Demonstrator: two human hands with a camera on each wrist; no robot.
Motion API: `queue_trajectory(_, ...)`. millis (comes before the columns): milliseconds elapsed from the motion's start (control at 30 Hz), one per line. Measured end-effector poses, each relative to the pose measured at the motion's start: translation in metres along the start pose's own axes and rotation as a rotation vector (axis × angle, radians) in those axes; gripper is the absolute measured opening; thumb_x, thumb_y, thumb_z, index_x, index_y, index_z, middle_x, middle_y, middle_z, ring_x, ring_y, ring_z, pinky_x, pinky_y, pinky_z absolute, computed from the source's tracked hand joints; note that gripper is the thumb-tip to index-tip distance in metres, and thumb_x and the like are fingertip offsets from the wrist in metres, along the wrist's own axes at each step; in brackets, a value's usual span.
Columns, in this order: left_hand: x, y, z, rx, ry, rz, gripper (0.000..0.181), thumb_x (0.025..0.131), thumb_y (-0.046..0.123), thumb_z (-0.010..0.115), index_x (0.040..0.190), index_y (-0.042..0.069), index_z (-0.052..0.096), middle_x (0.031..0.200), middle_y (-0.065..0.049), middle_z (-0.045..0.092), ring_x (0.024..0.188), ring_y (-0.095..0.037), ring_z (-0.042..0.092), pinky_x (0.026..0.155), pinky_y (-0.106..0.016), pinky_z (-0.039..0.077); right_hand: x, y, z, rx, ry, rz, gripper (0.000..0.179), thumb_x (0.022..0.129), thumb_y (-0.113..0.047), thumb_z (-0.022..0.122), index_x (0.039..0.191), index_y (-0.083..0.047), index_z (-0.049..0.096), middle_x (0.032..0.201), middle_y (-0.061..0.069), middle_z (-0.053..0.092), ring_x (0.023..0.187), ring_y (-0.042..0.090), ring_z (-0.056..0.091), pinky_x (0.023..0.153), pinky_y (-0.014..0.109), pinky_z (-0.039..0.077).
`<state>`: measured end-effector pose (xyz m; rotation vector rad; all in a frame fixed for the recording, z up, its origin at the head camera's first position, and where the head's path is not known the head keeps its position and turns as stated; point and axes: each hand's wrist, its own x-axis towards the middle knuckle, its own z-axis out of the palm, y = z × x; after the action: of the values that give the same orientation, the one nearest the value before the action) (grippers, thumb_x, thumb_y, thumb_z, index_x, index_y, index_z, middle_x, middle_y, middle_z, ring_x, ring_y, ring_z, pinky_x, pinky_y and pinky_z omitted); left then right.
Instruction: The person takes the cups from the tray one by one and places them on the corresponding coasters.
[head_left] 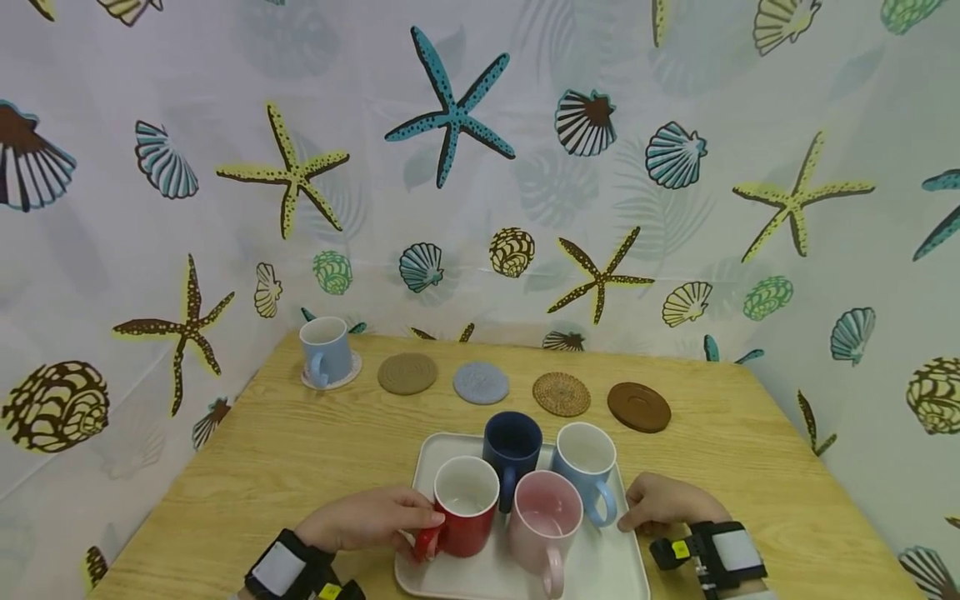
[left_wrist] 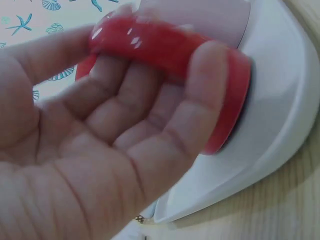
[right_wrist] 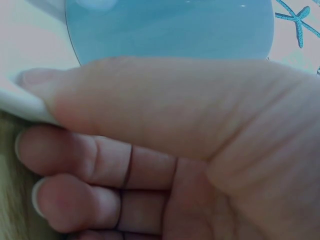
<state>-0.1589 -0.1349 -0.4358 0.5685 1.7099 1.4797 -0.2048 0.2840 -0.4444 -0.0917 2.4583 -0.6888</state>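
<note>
My left hand (head_left: pixel 375 517) grips the handle of the red mug (head_left: pixel 468 533); in the left wrist view its fingers curl through the red handle (left_wrist: pixel 150 42). The mug stands upright at the left side of the white tray (head_left: pixel 600 567). On the right, my right hand (head_left: pixel 667 504) pinches the tray's edge, thumb on top of the rim (right_wrist: pixel 30 102) and curled fingers below. Also on the tray are a navy mug (head_left: pixel 512 442) behind, a pink mug (head_left: pixel 543 517) in front and a light blue mug (head_left: pixel 585 458) near my right hand.
Along the table's back lie a tan coaster (head_left: pixel 407 373), a grey-blue coaster (head_left: pixel 481 383), a woven coaster (head_left: pixel 561 394) and a brown coaster (head_left: pixel 639 407). Another light blue mug (head_left: pixel 327 350) stands on a pale coaster (head_left: pixel 349 376) at back left. A patterned curtain (head_left: pixel 480 217) hangs behind the wooden table (head_left: pixel 300 450).
</note>
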Motion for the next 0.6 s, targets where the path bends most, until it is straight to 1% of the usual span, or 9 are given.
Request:
queue_trajectory(133,0.0,0.004,-0.003,0.008,0.152,0.01,0.052,0.09,0.037,0.054,0.095,-0.015,0.056,0.083,-0.003,0.063,0.082,-0.016,0.058,0.07,-0.031,0.055,0.001,0.001,0.0,-0.002,-0.005,0.009,0.024,0.07,-0.028,0.076,0.07,-0.007,0.065,0.057,0.0,0.051,0.053,0.014,0.044,0.053,0.024,0.034)
queue_trajectory(200,-0.001,0.006,-0.006,0.03,0.224,0.02,0.053,0.089,0.039,0.056,0.092,-0.014,0.057,0.081,-0.003,0.062,0.081,-0.017,0.058,0.068,-0.032,0.055,0.002,0.002,0.0,-0.005,-0.009,0.001,0.024,0.07,-0.03,0.076,0.071,-0.008,0.066,0.057,0.0,0.051,0.053,0.014,0.044,0.053,0.024,0.034)
queue_trajectory(333,-0.003,0.009,-0.013,0.081,0.333,0.039,0.051,0.088,0.04,0.057,0.089,-0.01,0.059,0.076,-0.003,0.06,0.079,-0.019,0.059,0.067,-0.033,0.055,0.003,0.004,0.0,0.004,-0.016,-0.006,0.025,0.07,-0.03,0.076,0.07,-0.007,0.066,0.057,-0.001,0.05,0.053,0.014,0.043,0.053,0.024,0.033)
queue_trajectory(400,-0.005,0.01,-0.017,0.095,0.375,0.049,0.049,0.088,0.04,0.057,0.089,-0.008,0.06,0.076,-0.004,0.06,0.079,-0.019,0.058,0.067,-0.033,0.054,0.003,0.004,0.0,0.01,-0.018,-0.009,0.025,0.07,-0.03,0.076,0.07,-0.007,0.066,0.056,-0.001,0.05,0.053,0.014,0.043,0.052,0.024,0.032)
queue_trajectory(467,-0.007,0.012,-0.022,0.091,0.422,0.056,0.048,0.088,0.04,0.056,0.089,-0.007,0.06,0.077,-0.004,0.06,0.079,-0.02,0.059,0.068,-0.033,0.054,0.003,0.004,0.0,0.014,-0.017,-0.011,0.025,0.07,-0.029,0.076,0.07,-0.007,0.066,0.056,-0.001,0.05,0.053,0.014,0.043,0.053,0.024,0.033)
queue_trajectory(600,-0.009,0.019,-0.034,0.065,0.564,0.074,0.047,0.089,0.042,0.056,0.089,-0.005,0.06,0.079,-0.006,0.06,0.084,-0.022,0.06,0.074,-0.036,0.054,0.003,0.004,0.0,0.007,-0.008,-0.016,0.023,0.07,-0.029,0.076,0.071,-0.008,0.067,0.057,-0.001,0.051,0.054,0.014,0.045,0.053,0.024,0.033)
